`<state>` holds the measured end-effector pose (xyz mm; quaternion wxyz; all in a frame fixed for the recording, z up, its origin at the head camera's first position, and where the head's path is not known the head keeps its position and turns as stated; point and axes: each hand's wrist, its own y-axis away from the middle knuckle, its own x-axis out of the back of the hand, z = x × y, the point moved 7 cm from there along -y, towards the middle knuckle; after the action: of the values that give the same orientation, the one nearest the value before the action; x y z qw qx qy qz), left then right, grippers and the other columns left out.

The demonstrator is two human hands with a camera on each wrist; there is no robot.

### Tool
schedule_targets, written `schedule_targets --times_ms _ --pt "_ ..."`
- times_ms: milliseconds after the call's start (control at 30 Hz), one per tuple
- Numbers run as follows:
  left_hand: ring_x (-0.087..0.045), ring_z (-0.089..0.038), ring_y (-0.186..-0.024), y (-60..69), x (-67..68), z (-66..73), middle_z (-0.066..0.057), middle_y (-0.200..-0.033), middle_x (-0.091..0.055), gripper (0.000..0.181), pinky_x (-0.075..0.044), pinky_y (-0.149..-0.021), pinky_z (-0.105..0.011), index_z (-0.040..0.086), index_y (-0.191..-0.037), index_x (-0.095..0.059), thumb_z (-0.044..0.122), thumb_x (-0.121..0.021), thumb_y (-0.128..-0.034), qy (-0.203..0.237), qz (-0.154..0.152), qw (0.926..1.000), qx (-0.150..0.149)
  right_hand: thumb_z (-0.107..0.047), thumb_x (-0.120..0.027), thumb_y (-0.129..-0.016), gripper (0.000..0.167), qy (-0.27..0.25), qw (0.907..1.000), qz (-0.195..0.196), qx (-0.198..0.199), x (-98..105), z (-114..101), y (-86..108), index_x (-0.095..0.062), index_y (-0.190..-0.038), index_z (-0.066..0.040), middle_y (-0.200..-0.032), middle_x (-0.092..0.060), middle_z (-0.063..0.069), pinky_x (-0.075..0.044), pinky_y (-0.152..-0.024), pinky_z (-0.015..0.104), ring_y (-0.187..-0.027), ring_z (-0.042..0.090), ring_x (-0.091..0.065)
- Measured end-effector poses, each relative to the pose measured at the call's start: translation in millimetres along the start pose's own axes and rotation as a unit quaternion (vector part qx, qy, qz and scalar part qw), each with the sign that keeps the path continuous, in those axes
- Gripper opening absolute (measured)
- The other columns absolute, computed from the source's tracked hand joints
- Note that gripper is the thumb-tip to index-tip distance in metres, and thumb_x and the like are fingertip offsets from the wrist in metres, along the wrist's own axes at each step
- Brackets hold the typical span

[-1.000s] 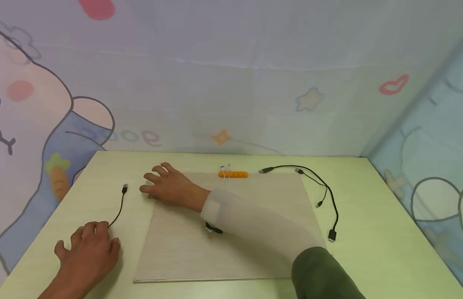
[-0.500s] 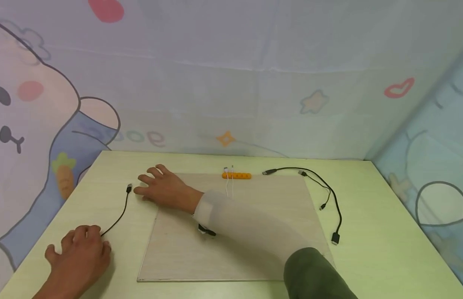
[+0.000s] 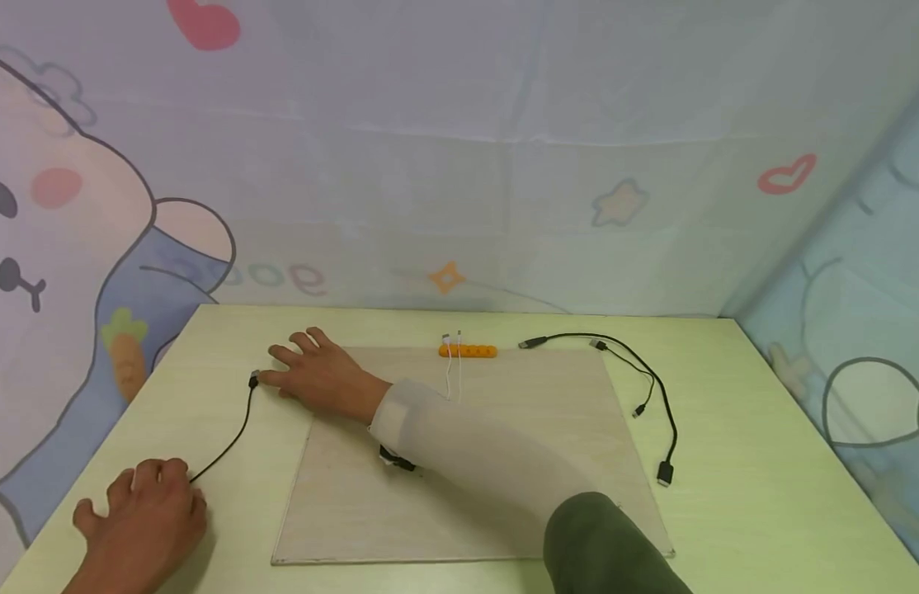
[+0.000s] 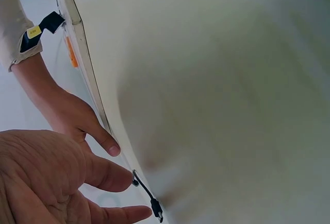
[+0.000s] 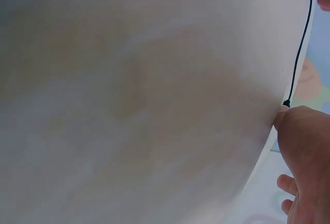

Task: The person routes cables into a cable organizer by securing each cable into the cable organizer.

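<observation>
In the head view, the step in hand seems to be the taking of a USB cable [image 3: 241, 432] which lies at the left of the frame on the table [image 3: 756, 511]: the left hand [image 3: 143, 511] is spread loosely over its lower end, and the right hand [image 3: 318, 375], with fingers apart, has a fingertip at or just beside its upper plug [image 3: 255, 378]. The next move calls, I judge, for a pinch at both ends. I count three black cables: this one, plus a thicker cable [image 3: 671, 412] and a thinner cable [image 3: 599, 345] at right of the frame. There are also one orange cable holder [image 3: 478, 351] in the centre, bearing two white connectors [image 3: 454, 339], and one wooden board [image 3: 400, 520]. In the left wrist view, at lower left, thumb and finger of the left hand stand apart, near the cable at bottom centre, gripping nothing that I can see. In the right wrist view, the cable runs along the right edge with two plugs, one at each hand; the right hand does not visibly grip, though contact I cannot tell.
</observation>
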<state>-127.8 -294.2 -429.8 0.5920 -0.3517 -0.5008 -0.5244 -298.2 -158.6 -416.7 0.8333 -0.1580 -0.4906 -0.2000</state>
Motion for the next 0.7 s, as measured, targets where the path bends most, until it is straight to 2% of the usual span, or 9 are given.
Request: schedule_targets --times_ms 133,267,533,700 --pt "-0.038 -0.073 -0.129 0.0 -3.9 -3.6 -0.043 -0.134 -0.049 0.029 -0.025 -0.098 -0.091 -0.012 -0.12 -0.055 0.014 -0.054 -0.1084 -0.012 -0.032 0.9994 0.01 -0.052 -0.042 -0.122 0.045 0.004 1.0 0.004 0.004 0 -1 -1.7 -0.047 -0.166 -0.052 -0.176 -0.045 -0.012 -0.036 -0.132 0.04 -0.158 0.02 -0.048" --pt "-0.038 -0.074 -0.129 -0.5 -3.9 -4.6 -0.043 -0.133 -0.049 0.027 -0.025 -0.098 -0.092 -0.011 -0.119 -0.056 0.014 -0.054 -0.1083 -0.014 -0.033 0.9993 0.006 -0.051 -0.042 -0.122 0.045 0.011 0.9999 0.005 0.009 2 -1 -3.9 -0.046 -0.166 -0.052 -0.175 -0.046 -0.012 -0.036 -0.133 0.041 -0.157 0.02 -0.048" --pt "-0.039 -0.073 -0.127 -2.0 -4.6 -7.3 -0.042 -0.132 -0.05 0.023 -0.024 -0.098 -0.092 -0.009 -0.114 -0.057 0.013 -0.055 -0.1079 -0.017 -0.047 0.9987 0.006 -0.045 -0.042 -0.123 0.046 0.023 0.9997 -0.003 0.013 21 -5 -4.7 -0.044 -0.167 -0.055 -0.178 -0.044 -0.012 -0.04 -0.131 0.041 -0.154 0.02 -0.05" --pt "-0.04 -0.073 -0.127 -1.6 -2.5 -12.2 -0.042 -0.131 -0.051 0.02 -0.024 -0.098 -0.092 -0.009 -0.11 -0.057 0.011 -0.055 -0.1069 -0.027 -0.052 0.9981 0.02 -0.039 -0.039 -0.124 0.049 0.035 0.9982 -0.048 0.006 22 -9 -17.4 -0.039 -0.169 -0.06 -0.184 -0.035 -0.012 -0.036 -0.133 0.043 -0.158 0.02 -0.044"
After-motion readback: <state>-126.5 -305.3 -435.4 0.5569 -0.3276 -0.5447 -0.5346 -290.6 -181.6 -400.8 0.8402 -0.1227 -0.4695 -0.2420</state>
